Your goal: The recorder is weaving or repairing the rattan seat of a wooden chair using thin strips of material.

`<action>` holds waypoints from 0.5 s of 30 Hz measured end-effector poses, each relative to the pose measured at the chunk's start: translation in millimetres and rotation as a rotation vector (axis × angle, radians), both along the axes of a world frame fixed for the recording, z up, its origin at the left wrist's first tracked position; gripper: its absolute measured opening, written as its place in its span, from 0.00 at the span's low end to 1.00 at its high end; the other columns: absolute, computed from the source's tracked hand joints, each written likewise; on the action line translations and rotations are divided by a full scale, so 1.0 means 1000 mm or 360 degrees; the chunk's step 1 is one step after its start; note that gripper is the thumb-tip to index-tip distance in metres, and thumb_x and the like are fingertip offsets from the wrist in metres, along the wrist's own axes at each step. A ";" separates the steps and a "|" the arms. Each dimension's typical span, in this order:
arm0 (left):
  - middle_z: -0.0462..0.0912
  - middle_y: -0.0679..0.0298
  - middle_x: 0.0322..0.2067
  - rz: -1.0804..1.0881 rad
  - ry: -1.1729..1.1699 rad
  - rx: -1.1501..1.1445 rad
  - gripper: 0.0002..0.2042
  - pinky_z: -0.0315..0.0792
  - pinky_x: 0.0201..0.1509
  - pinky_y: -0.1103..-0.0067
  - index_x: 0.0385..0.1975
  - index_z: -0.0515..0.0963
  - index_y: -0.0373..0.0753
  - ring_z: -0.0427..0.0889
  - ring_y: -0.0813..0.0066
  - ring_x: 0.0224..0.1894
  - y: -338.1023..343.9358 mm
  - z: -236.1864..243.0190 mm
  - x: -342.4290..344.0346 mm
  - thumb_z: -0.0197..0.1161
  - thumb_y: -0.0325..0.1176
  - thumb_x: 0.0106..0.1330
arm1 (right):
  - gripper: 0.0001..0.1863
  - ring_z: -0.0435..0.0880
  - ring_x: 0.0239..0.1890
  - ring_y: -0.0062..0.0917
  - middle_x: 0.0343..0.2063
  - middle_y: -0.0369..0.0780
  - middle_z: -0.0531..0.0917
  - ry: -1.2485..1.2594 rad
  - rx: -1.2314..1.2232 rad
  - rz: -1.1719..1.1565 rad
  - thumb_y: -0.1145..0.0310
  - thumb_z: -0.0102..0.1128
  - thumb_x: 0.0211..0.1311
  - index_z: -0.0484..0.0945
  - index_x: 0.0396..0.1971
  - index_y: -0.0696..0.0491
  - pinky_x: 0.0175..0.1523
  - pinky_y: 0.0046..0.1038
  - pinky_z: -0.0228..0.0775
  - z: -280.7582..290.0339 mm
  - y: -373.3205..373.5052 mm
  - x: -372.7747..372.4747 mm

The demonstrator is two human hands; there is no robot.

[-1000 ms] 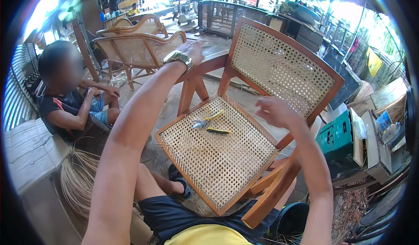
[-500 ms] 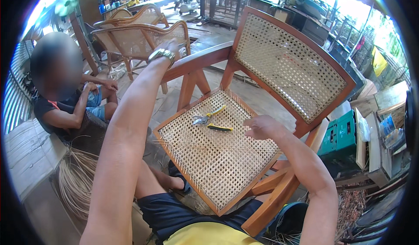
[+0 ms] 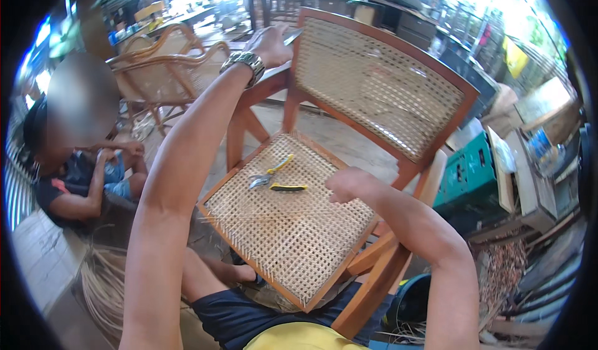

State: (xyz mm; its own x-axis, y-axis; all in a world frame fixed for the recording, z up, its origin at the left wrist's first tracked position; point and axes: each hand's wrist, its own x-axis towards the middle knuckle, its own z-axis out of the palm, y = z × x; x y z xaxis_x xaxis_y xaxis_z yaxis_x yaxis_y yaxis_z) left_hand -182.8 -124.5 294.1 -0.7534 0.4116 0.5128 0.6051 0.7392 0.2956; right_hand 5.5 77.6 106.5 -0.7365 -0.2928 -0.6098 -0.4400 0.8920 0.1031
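Note:
My left hand [image 3: 272,49], with a metal watch on its wrist, is raised beside the left end of the wooden chair's back [image 3: 299,47]; its fingers are bent and blurred. My right hand [image 3: 346,185] is low over the woven cane seat [image 3: 305,247], right of the pruning shears [image 3: 283,186], its fingers curled; whatever they may pinch is too small to make out. The yellow-handled shears lie open on the seat. Loose thin strands cross the seat and stick out along its edges.
A seated person [image 3: 68,194] is at the left, beside a bundle of cane strands [image 3: 103,287]. Rattan chairs [image 3: 159,79] stand behind. A green crate [image 3: 464,172], boards [image 3: 536,194] and a dark bucket [image 3: 408,303] are at the right. Workbenches line the back.
My right hand has moved down and left toward the seat, its fingers now more curled. My left hand has risen higher toward the chair back. The view has shifted slightly.

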 end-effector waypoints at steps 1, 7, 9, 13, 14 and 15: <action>0.75 0.42 0.60 -0.0228 0.0029 0.0026 0.38 0.65 0.70 0.72 0.66 0.65 0.29 0.74 0.57 0.65 0.026 0.011 0.019 0.63 0.33 0.50 | 0.21 0.83 0.51 0.41 0.47 0.45 0.85 0.0001 0.0002 -0.0053 0.53 0.61 0.64 0.81 0.50 0.51 0.54 0.42 0.76 -0.003 0.000 0.001; 0.87 0.51 0.36 -0.0648 -0.0284 -0.0112 0.27 0.78 0.41 0.73 0.52 0.79 0.35 0.86 0.62 0.36 0.154 0.054 0.108 0.66 0.35 0.48 | 0.20 0.85 0.47 0.41 0.42 0.44 0.87 0.0097 -0.0034 0.0011 0.52 0.62 0.64 0.84 0.44 0.52 0.51 0.41 0.78 -0.002 -0.003 0.009; 0.87 0.52 0.33 -0.0587 -0.0329 -0.0221 0.23 0.78 0.39 0.73 0.47 0.82 0.35 0.86 0.64 0.34 0.167 0.061 0.109 0.65 0.34 0.48 | 0.20 0.86 0.45 0.41 0.40 0.45 0.87 0.0176 -0.0024 -0.0005 0.52 0.62 0.63 0.86 0.42 0.53 0.49 0.40 0.79 -0.007 -0.007 0.007; 0.84 0.52 0.25 -0.0325 0.0014 -0.0296 0.28 0.77 0.30 0.71 0.50 0.77 0.23 0.82 0.66 0.23 0.142 0.054 0.076 0.64 0.35 0.49 | 0.20 0.85 0.48 0.40 0.43 0.44 0.87 0.0219 -0.0049 -0.0006 0.51 0.61 0.63 0.84 0.46 0.51 0.51 0.42 0.78 0.009 0.004 0.015; 0.84 0.52 0.24 -0.0222 -0.0001 -0.0400 0.20 0.77 0.30 0.70 0.38 0.80 0.26 0.81 0.66 0.24 0.122 0.054 0.070 0.64 0.36 0.49 | 0.20 0.85 0.48 0.40 0.43 0.44 0.87 0.0220 -0.0063 0.0044 0.51 0.61 0.63 0.84 0.46 0.51 0.51 0.42 0.78 0.011 0.007 0.016; 0.83 0.53 0.23 -0.0118 -0.0024 -0.0503 0.15 0.76 0.29 0.69 0.27 0.83 0.28 0.81 0.66 0.24 0.100 0.051 0.063 0.64 0.37 0.49 | 0.21 0.84 0.49 0.40 0.45 0.44 0.86 0.0234 -0.0120 -0.0013 0.51 0.61 0.63 0.83 0.47 0.50 0.53 0.42 0.77 0.011 0.011 0.016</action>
